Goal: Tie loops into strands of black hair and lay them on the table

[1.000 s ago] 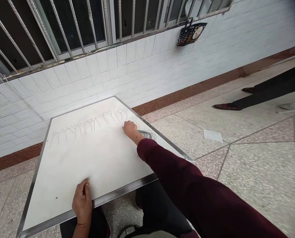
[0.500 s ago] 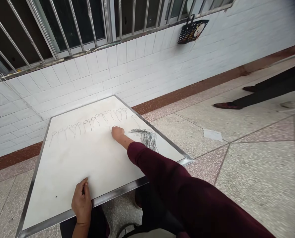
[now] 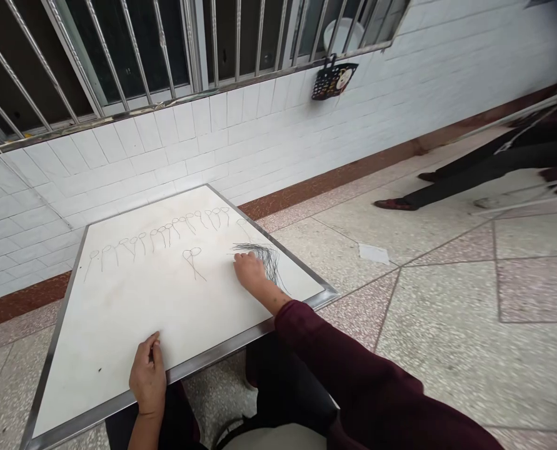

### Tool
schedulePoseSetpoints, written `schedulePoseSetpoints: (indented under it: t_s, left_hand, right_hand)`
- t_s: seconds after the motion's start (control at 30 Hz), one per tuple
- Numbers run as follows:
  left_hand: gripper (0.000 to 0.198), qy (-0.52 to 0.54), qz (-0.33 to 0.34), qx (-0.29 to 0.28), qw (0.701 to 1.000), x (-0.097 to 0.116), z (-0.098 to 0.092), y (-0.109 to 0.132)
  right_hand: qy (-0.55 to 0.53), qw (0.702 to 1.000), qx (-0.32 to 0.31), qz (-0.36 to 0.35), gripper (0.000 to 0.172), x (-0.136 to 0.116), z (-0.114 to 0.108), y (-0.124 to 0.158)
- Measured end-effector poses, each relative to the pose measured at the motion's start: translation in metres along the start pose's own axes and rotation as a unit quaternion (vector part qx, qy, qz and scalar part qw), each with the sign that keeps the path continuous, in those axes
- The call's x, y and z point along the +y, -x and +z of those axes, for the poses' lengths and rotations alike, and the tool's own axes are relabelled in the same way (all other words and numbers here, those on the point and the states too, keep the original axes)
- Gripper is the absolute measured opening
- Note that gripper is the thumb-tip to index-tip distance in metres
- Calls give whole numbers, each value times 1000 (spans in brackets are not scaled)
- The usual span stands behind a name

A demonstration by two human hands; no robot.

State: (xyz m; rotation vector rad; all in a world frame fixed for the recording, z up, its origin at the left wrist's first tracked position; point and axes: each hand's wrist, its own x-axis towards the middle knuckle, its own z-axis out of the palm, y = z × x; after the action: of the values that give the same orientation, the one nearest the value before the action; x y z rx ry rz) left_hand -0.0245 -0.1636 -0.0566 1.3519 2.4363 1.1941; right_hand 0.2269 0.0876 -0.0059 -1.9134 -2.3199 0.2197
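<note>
My right hand is at the left side of a pile of thin dark strands on a white board. Its fingers are pinched together at the ends of the strands, and one thin strand shows beside the fingertips. To its left lie two looped strands with crossing tails. Farther back, several similar looped strands form a row across the board. My left hand rests at the board's front edge, thumb and fingers closed; whatever they hold, if anything, is too small to make out.
A metal frame edges the board, which stands against a white tiled wall. A dark patterned basket hangs from the window bars. A person's legs are at the right, near a pale paper on the floor.
My right hand has moved right and toward me, from the looped strands to the pile. Two loops it was covering now show. My left hand stays put; the view has shifted slightly.
</note>
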Motion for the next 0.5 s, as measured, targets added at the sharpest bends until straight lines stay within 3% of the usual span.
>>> schedulePoseSetpoints:
  t_s: [0.1,0.27,0.4,0.5]
  left_hand:
    - [34,4,3,2,1000,0,0,0]
    - [36,2,-1,4,1000,4,-2,0]
    - [36,-17,-9,4,1000,7,-1,0]
    - [36,-23,-13,1,1000,6,0,0]
  right_hand:
    - [5,1000,4,31,28,23,1,7]
    - [-2,999,3,52,30,34,-3,10]
    - [-19,999,-2,43,30,23,-6,13]
    - [-47,999,-12,10,29,-4,-2,12]
